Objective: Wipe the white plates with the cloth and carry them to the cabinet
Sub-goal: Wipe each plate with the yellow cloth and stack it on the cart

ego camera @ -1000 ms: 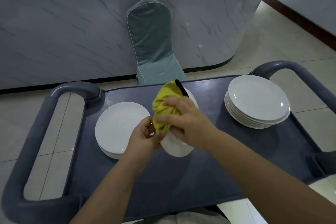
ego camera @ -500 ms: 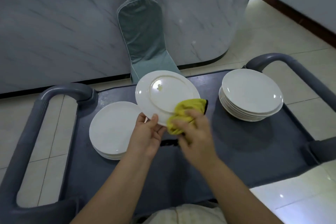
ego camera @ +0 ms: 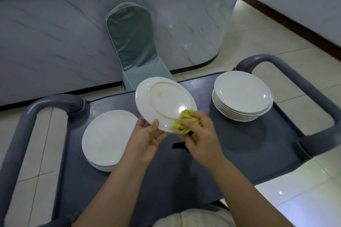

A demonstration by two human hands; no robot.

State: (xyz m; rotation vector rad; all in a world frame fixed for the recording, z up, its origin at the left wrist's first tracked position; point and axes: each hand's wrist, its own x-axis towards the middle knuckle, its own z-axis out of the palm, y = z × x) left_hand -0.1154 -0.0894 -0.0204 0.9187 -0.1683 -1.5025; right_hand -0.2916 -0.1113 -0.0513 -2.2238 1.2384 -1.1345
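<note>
Held plate is tilted above the middle of the cart, underside up, foot ring showing; left hand pinches its near rim, thumb on top, fingers curled beneath; right hand has its fingers closed round a bunched yellow cloth, pressed to the plate's near-right rim; a small yellow speck sits inside the foot ring, on the far side from the cloth, not yet reached. Judgement: the step in hand is wiping the underside; best to sweep the cloth across the ring toward the speck, trace the ring's edge right round, and turn the plate by its rim with the left hand so no sector is missed; grip wants firmness, as the glaze looks slick. Plates are round, shallow, glossy white, catching highlights; cloth is soft and crumpled, with a black trim hanging below it; cart top is matte dark grey with rounded tube handles. Short stack sits at the cart's left side, taller stack at its far right corner; which is already wiped I cannot tell.
</note>
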